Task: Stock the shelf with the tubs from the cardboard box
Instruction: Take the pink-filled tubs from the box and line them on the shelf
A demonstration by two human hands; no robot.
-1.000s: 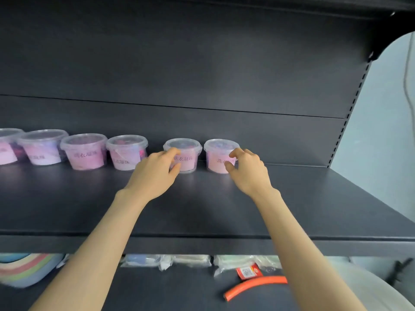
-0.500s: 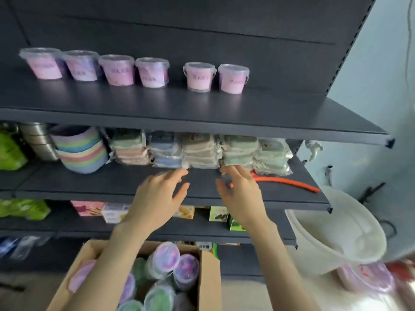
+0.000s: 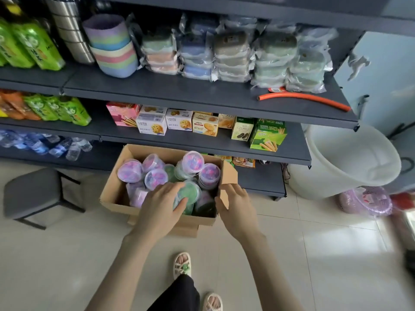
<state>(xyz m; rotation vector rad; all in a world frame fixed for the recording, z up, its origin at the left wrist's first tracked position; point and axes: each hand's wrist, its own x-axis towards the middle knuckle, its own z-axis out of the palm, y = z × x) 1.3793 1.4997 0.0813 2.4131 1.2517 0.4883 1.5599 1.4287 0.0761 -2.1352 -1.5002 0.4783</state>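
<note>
Much stocking is remaining: many tubs (image 3: pixel 130 171) are sitting in the cardboard box (image 3: pixel 114 194) on the floor (image 3: pixel 67 254). The left hand (image 3: pixel 160 209) is curling round a green-lidded tub (image 3: pixel 190 191); the right hand (image 3: pixel 239 209) is hovering loosely open at the box's right wall.

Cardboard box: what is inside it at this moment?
Clear-lidded tubs, jumbled: several purple, some green. The left hand grips one green tub. Lower tubs and the floor of the cardboard box are covered by the top ones and the hand.
</note>
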